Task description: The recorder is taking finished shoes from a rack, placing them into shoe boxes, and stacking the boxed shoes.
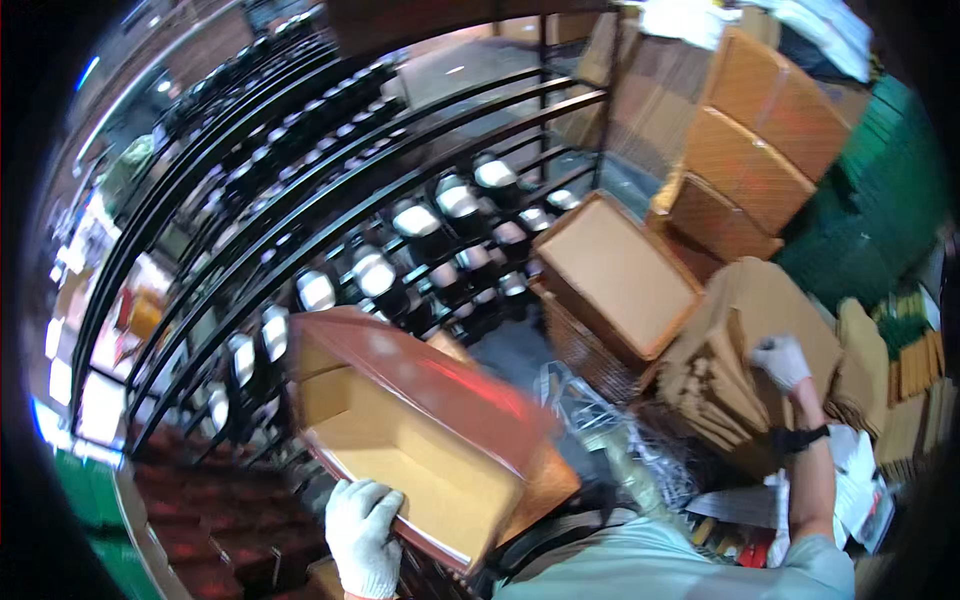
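Note:
My left hand (364, 532), in a white knitted glove, is closed on the near edge of a reddish-brown open box (430, 385). The box is tilted, and its beige inside (415, 455) shows nothing in it. On the right, my right hand (782, 362), also gloved in white, is at a stack of folded brown cardboard sheets (730, 350). Its fingers are blurred, so whether it grips a sheet cannot be told. A dark band circles the right wrist.
A dark metal rack (430, 180) with many round white-and-black parts runs across the left and middle. Behind the cardboard stands a box with a pale top (620, 275). Orange-brown panels (755, 140) lean near a green cover (880, 200). Dark red pieces (220, 510) lie lower left.

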The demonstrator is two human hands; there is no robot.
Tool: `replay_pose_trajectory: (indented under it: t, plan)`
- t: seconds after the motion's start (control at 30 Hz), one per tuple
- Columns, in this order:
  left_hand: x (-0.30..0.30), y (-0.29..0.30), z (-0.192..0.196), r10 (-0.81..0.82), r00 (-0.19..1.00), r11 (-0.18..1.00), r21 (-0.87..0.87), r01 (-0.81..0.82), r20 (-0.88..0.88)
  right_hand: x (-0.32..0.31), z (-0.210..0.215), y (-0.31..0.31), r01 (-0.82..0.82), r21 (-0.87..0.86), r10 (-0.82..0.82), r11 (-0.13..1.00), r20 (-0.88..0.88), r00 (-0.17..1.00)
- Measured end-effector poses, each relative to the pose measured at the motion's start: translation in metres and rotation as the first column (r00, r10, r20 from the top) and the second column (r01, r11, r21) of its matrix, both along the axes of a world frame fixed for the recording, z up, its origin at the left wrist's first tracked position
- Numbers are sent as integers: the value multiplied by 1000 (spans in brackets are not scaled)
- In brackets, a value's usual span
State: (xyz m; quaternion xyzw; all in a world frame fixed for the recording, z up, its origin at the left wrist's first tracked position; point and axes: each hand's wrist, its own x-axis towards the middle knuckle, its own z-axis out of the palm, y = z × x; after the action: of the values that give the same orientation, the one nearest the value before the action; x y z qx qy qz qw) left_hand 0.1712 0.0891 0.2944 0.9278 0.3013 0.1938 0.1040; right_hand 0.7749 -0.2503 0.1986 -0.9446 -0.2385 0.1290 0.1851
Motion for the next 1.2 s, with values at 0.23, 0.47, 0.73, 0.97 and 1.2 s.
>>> replay_pose_trajectory:
  t: [0.23,0.47,0.73,0.97,1.2]
  plan:
    - [58,31,27,-169,951,955,-195,223,259,-77,99,118,428,627,302,651,-731,612]
    - [204,20,29,221,915,299,-917,265,336,-189,147,338,61,798,754,599,-588,294]
    - [24,48,7,721,686,313,-927,-206,91,-84,44,600,-450,-95,459,888,227,859]
    - [-12,12,-66,841,535,190,-969,-159,77,-27,-36,693,-511,-221,548,831,171,819]
    - [-28,3,-92,878,457,235,-961,-149,144,-22,-29,611,-349,337,456,874,-321,830]
